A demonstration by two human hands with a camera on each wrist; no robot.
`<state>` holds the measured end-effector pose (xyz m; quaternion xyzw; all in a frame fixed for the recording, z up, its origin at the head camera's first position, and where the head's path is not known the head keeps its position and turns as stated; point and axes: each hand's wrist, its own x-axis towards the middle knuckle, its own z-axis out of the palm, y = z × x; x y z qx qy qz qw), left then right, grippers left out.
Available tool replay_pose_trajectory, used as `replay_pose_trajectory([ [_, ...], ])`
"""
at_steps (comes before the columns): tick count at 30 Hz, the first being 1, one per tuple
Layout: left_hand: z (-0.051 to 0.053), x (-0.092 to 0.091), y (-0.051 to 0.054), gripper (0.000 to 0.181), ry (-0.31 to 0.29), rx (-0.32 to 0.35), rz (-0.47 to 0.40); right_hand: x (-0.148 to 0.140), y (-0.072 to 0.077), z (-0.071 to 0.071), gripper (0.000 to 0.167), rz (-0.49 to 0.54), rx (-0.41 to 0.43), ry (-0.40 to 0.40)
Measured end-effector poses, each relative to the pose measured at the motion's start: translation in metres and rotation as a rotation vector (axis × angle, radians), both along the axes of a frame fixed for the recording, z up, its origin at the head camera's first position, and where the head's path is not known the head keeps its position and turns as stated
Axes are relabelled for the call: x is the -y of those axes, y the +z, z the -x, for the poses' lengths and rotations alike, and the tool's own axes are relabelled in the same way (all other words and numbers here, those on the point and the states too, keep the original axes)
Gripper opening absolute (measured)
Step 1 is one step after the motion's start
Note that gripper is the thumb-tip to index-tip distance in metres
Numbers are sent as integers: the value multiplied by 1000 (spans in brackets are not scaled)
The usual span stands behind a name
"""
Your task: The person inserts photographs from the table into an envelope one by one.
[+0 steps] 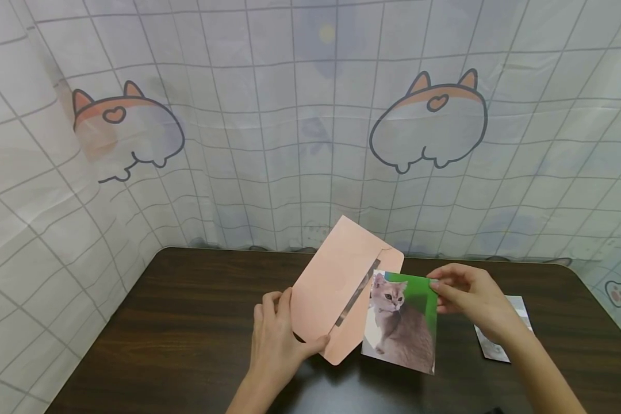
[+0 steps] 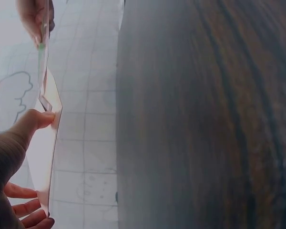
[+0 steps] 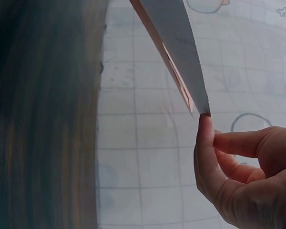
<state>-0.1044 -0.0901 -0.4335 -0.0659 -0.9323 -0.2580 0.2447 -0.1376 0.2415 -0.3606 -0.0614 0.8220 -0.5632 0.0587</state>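
A pink envelope (image 1: 328, 270) is tilted in my left hand (image 1: 279, 336), thumb on its front near the lower edge and fingers at its left side. Through the slot under its flap a dark strip of something inside (image 1: 357, 293) shows. In my right hand (image 1: 466, 296), thumb and fingers pinch the upper right corner of a cat photo (image 1: 406, 325) with a green background. The photo overlaps the envelope's right side in the head view. From the right wrist, the photo's pale back (image 3: 178, 43) faces the camera, with the envelope's edge behind it.
Another photo or card (image 1: 491, 345) lies on the dark wooden table (image 1: 186, 322), partly hidden under my right forearm. A small dark object (image 1: 494, 410) shows at the bottom edge. Behind the table hangs a white checked curtain (image 1: 269, 144) with cartoon animals.
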Motion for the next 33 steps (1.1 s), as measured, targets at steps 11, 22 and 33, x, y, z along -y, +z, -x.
replay_pose_trajectory([
  [11, -1, -1, -2, 101, -7, -29, 23, 4, 1, 1, 29, -1, 12, -6],
  [22, -2, -3, -2, 101, -6, -39, 35, 9, 0, 2, 28, -8, 18, -25],
  [33, -2, -4, -3, 101, -12, -64, 26, 18, -5, 1, 26, 43, -3, -78],
])
